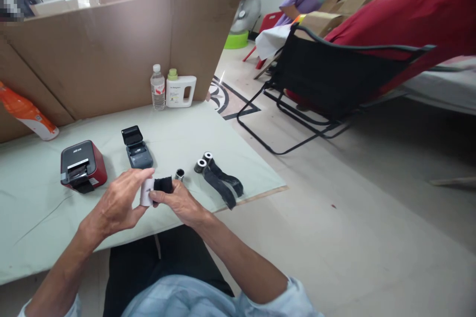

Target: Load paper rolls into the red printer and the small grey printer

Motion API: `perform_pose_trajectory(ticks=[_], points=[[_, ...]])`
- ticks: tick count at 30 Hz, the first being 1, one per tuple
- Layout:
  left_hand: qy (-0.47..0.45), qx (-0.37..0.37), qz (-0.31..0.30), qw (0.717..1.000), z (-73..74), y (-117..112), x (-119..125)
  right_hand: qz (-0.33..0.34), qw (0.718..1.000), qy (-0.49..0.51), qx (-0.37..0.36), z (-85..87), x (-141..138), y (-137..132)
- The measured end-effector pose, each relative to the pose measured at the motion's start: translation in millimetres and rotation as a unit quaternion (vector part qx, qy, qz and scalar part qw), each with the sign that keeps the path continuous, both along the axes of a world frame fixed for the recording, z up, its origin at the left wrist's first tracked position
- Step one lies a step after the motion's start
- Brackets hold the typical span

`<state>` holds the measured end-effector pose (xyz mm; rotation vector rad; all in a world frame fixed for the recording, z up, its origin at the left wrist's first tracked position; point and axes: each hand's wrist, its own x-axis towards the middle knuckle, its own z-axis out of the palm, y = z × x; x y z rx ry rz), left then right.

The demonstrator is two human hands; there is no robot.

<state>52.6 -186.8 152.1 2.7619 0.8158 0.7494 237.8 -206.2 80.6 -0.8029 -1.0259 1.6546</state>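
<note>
My left hand [117, 200] pinches a small white paper roll [146, 193] between thumb and fingers. My right hand [182, 204] grips a piece of black strip [162, 184] right against the roll, its thumb lying over the front. Just beyond the right hand stands a small dark roll [180, 174] with a hollow core. Farther right, two black rolls [201, 165] with white cores lie beside loose black ribbons [219, 187]. Behind my hands is a small dark portable printer [140, 157] with its lid raised. A red-and-black label printer [97, 164] sits to the left, black strip hanging from its front.
Along the cardboard partition [122, 54] stand a clear water bottle [158, 90] and a white jug [180, 93]. An orange bottle [28, 111] leans at far left. The pale-green table [256, 173] ends at right; past it are a black folding chair [323, 74], a fan [247, 12] and other people.
</note>
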Motion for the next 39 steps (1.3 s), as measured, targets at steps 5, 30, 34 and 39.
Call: perform_pose_trajectory(ticks=[5,30,34,39], points=[[0.122,0.03,0.039,0.991,-4.9,-2,5,-0.052,0.996,-0.077,0.011,-1.6,-6,1],[-0.061,-0.109,0.029,0.992,-11.3,3,-3,0.017,0.995,0.069,-0.069,-7.8,-5,2],[0.11,-0.03,0.056,0.992,-7.3,0,5,-0.042,0.997,-0.056,-0.03,-16.8,-9,5],[-0.072,-0.147,0.034,0.986,-15.1,0,0,0.013,0.993,0.085,-0.078,-12.5,-5,0]])
